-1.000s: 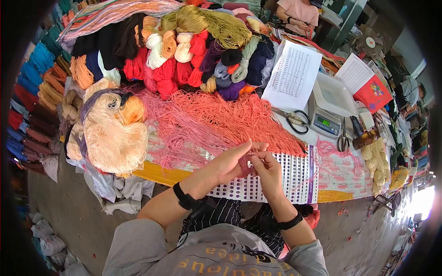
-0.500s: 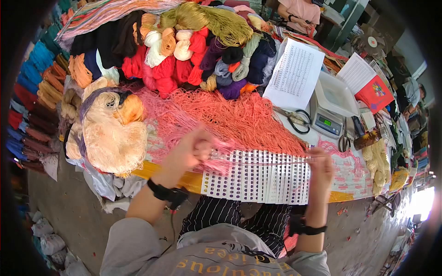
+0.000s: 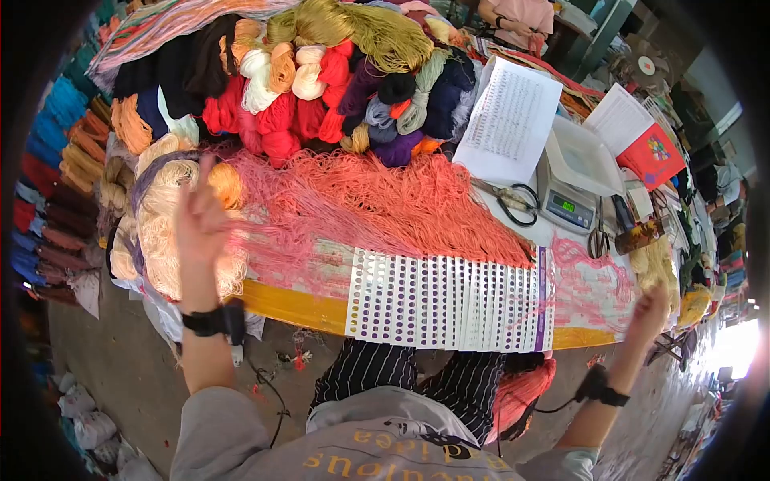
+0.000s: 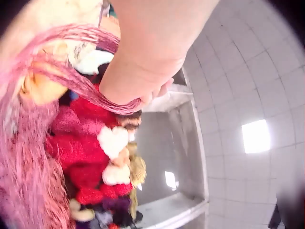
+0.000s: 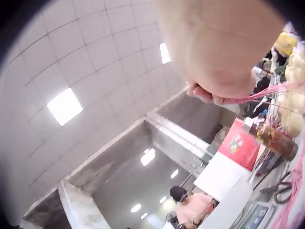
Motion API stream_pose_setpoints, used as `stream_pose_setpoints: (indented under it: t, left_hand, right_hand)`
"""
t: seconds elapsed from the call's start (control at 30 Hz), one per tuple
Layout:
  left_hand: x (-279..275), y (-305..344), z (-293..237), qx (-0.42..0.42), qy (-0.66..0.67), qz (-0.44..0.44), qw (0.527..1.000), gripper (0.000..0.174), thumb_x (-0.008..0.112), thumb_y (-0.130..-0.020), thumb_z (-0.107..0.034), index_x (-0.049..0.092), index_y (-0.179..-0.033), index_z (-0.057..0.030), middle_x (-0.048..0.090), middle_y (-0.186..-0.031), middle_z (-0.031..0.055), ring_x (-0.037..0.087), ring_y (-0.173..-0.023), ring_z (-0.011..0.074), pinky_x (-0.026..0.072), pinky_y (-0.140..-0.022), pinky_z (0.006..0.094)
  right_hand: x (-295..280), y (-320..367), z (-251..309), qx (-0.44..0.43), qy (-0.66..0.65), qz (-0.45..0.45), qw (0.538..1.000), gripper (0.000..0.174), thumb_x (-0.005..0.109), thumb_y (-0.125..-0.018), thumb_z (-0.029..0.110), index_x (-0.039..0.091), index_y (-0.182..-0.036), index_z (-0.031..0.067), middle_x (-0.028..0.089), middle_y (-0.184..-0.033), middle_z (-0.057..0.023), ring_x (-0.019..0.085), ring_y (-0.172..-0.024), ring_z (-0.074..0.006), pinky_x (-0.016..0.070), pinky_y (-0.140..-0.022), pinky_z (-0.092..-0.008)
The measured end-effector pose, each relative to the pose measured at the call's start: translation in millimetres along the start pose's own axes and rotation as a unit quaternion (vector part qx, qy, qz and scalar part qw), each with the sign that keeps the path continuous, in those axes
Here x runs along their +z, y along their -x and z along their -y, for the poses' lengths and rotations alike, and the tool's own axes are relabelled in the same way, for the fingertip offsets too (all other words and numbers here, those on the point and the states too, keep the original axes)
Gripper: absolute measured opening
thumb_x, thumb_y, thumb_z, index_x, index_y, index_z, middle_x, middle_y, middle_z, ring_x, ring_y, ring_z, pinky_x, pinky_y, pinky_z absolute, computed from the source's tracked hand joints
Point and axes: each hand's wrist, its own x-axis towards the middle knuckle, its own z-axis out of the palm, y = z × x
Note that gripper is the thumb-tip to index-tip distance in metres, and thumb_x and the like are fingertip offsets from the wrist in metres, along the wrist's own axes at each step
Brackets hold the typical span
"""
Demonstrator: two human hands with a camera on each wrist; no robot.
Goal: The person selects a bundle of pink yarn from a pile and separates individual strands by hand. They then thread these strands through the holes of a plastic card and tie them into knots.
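Observation:
My left hand [image 3: 200, 223] is raised over the cream yarn hanks [image 3: 164, 240] at the table's left. In the left wrist view its fingers curl round a looped bundle of pink yarn [image 4: 86, 88], which trails down toward the loose pink and coral yarn [image 3: 401, 204] on the table. Far out to the right, my right hand [image 3: 648, 317] is lifted near the table's right front edge. The right wrist view shows it gripping thin pink strands [image 5: 248, 99] that run out past the little-finger side.
White strips of punched card [image 3: 449, 309] lie along the front edge. Behind are many coloured skeins [image 3: 277, 128], printed sheets [image 3: 513, 120], black-handled scissors [image 3: 520, 207], and a digital scale [image 3: 568, 207] with a tray. Another person [image 3: 521, 20] sits across.
Both hands were together at the middle front a second ago. They have since moved wide apart, the left up and leftward, the right outward, with the pink strands pulled out between them midway.

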Motion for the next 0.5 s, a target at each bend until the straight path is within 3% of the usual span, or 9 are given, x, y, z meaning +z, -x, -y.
stream_pose_setpoints:
  t: [0.03,0.07,0.1,0.13,0.17,0.23,0.27,0.33,0.5]
  left_hand:
    - [5.6,-3.5,29.0,-0.053,-0.056,-0.054,0.996,0.039,0.046,-0.093,-0.034,0.052,-0.122,-0.0078,0.035,-0.057,-0.0062,0.026,-0.041,0.0040,0.0210,-0.037,0.0203]
    - [1.3,-8.9,62.9,-0.103,-0.111,-0.107,0.983,0.038,0.048,-0.093,-0.032,0.052,-0.122,-0.0086,0.040,-0.058,-0.0067,0.029,-0.042,0.0032,0.0239,-0.038,0.0192]
    - [-9.4,-7.6,105.6,-0.092,-0.249,0.039,0.963,0.036,0.049,-0.091,-0.029,0.055,-0.119,-0.0081,0.052,-0.064,-0.0062,0.038,-0.047,0.0032,0.0306,-0.042,0.0174]
    - [32.1,-1.6,136.4,-0.240,-0.120,-0.098,0.958,0.028,0.050,-0.090,-0.021,0.056,-0.112,-0.0060,0.062,-0.089,-0.0004,0.043,-0.052,0.0046,0.0330,-0.043,0.0190]
    - [14.5,-1.9,163.0,-0.344,-0.044,-0.025,0.938,0.034,0.046,-0.093,-0.028,0.053,-0.117,-0.0054,0.063,-0.107,0.0061,0.056,-0.066,0.0090,0.0407,-0.050,0.0204]
    - [10.9,3.5,215.3,-0.424,-0.060,-0.007,0.904,0.041,0.042,-0.095,-0.036,0.051,-0.121,-0.0058,0.060,-0.114,0.0077,0.063,-0.078,0.0152,0.0447,-0.054,0.0223]
    - [15.9,7.9,230.6,-0.425,-0.062,-0.006,0.903,0.041,0.042,-0.095,-0.036,0.051,-0.121,-0.0058,0.060,-0.114,0.0077,0.063,-0.078,0.0152,0.0447,-0.054,0.0223]
    - [24.0,14.4,253.8,-0.480,-0.126,-0.065,0.866,0.047,0.040,-0.094,-0.044,0.050,-0.121,-0.0066,0.057,-0.119,0.0080,0.064,-0.079,0.0185,0.0448,-0.052,0.0251]
    - [33.5,16.1,268.9,-0.509,-0.174,-0.080,0.839,0.044,0.040,-0.095,-0.042,0.049,-0.121,-0.0071,0.054,-0.120,0.0066,0.064,-0.082,0.0196,0.0445,-0.051,0.0261]
  right_hand:
    - [23.6,4.6,-38.9,-0.070,0.068,0.045,0.994,0.021,0.055,-0.089,0.017,0.057,-0.106,0.0045,0.043,-0.069,0.0071,0.035,-0.056,-0.0027,0.0307,-0.050,-0.0174]
    - [51.7,20.0,-54.4,-0.021,0.093,0.138,0.986,0.020,0.055,-0.088,0.014,0.057,-0.105,0.0045,0.048,-0.071,0.0051,0.042,-0.060,-0.0039,0.0364,-0.054,-0.0189]
    - [91.2,54.3,-62.8,0.002,0.113,0.168,0.979,0.015,0.053,-0.087,0.008,0.056,-0.101,0.0035,0.054,-0.075,0.0011,0.050,-0.064,-0.0073,0.0421,-0.060,-0.0211]
    - [118.6,78.0,-65.7,-0.023,0.183,0.261,0.947,0.014,0.052,-0.085,0.004,0.054,-0.099,0.0028,0.058,-0.078,-0.0039,0.055,-0.066,-0.0108,0.0453,-0.062,-0.0229]
    - [138.0,93.6,-91.9,-0.018,0.204,0.294,0.934,0.018,0.053,-0.084,0.003,0.052,-0.103,0.0023,0.059,-0.075,-0.0057,0.057,-0.063,-0.0122,0.0461,-0.059,-0.0242]
    - [171.6,125.7,-118.6,0.034,0.187,0.367,0.911,0.017,0.055,-0.084,0.004,0.053,-0.101,0.0016,0.060,-0.068,-0.0056,0.058,-0.061,-0.0124,0.0452,-0.055,-0.0248]
    - [184.1,134.7,-129.1,0.045,0.216,0.396,0.891,0.015,0.055,-0.085,0.004,0.054,-0.099,0.0011,0.060,-0.066,-0.0053,0.058,-0.059,-0.0117,0.0444,-0.053,-0.0244]
    - [199.4,143.5,-159.5,0.124,0.145,0.435,0.880,0.010,0.057,-0.085,0.007,0.058,-0.092,0.0004,0.061,-0.066,-0.0050,0.055,-0.054,-0.0094,0.0422,-0.050,-0.0235]
    - [212.9,151.4,-178.5,0.149,0.174,0.425,0.876,0.016,0.058,-0.086,0.016,0.063,-0.083,0.0009,0.061,-0.064,-0.0021,0.051,-0.050,-0.0070,0.0398,-0.048,-0.0227]
